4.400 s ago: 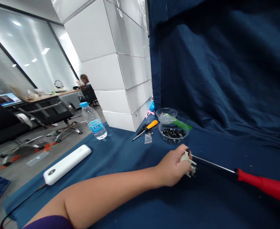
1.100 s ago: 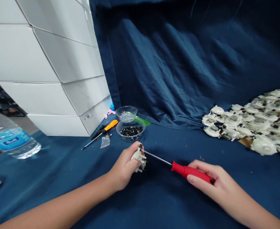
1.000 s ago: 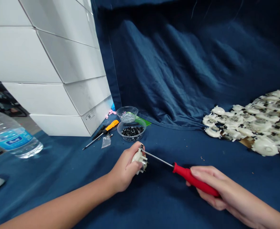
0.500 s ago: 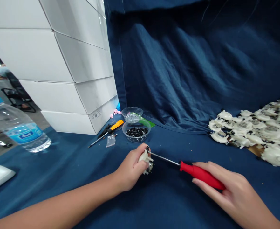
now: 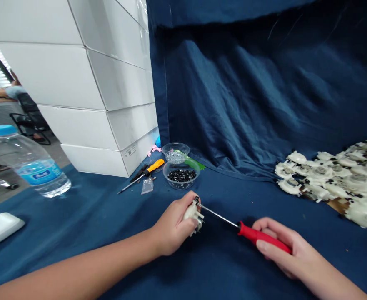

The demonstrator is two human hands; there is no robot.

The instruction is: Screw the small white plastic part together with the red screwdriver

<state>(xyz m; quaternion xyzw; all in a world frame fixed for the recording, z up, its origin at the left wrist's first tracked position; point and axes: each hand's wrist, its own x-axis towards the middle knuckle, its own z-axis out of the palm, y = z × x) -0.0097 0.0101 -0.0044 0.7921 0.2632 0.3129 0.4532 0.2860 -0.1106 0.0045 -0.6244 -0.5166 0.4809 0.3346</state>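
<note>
My left hand is closed around a small off-white plastic housing, with a dark piece at its top. Part of the housing is hidden by my fingers and thumb. My right hand grips the red handle of a screwdriver. The screwdriver's metal shaft slants up to the left, and its tip meets the housing near the dark piece. Whether a screw sits under the tip is too small to tell. Beyond my left hand stands a clear bowl of small black parts.
Behind that bowl is another clear bowl with small silvery parts. A yellow-handled screwdriver and a small plastic bag lie beside them. White boxes are stacked left, near a water bottle. Many off-white housings are piled right.
My right fingers have shifted and curled more around the red handle. The screwdriver tip stays at the housing in my left hand. The whole view has moved slightly.
</note>
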